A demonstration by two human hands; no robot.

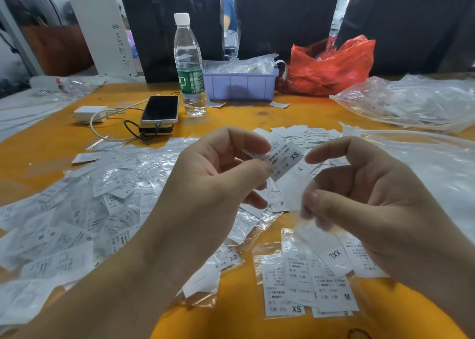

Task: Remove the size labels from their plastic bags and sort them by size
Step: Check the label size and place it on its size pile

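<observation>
Nearest you, a few labels point(308, 284) lie on the orange worktop point(231, 320). Your right hand point(372, 205) pinches a blurred clear bag point(307, 220). Your left hand point(213, 182) pinches an XS label point(285, 160) between thumb and forefinger, above the heap of bagged labels point(84, 210). Farther off stand a phone point(160, 108) and water bottle point(189, 66).

Even, soft overhead light; glare is seen on plastic bags point(411, 102). Edges are bowed by wide-angle distortion; the right hand point(365, 197) is motion-blurred.
</observation>
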